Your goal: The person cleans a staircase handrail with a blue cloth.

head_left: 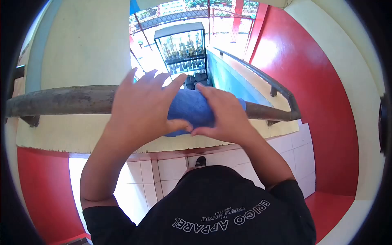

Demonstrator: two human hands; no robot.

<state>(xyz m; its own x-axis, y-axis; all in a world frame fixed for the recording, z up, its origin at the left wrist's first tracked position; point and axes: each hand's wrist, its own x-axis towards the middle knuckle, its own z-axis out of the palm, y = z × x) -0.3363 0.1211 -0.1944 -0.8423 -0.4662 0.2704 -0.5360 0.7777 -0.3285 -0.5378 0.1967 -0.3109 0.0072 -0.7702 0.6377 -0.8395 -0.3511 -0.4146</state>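
A blue cloth point(191, 108) is draped around a dark, worn handrail point(61, 100) that runs across in front of me. My left hand point(141, 106) curves over the rail at the cloth's left side, its thumb on the blue fabric and its fingers reaching over the far side. At the cloth's right part, my right hand point(224, 112) is wrapped over it, the thumb nearly meeting the left one. The far fingers of the right hand are largely hidden behind the cloth and rail.
Below the rail is a cream ledge point(81, 136) with a chipped edge. The rail bends at the right and continues downward along a blue-sided wall point(228, 75). A glass cabinet of trophies point(182, 47) stands beyond. A red wall point(306, 102) rises on the right, with white tiles point(286, 157) beneath.
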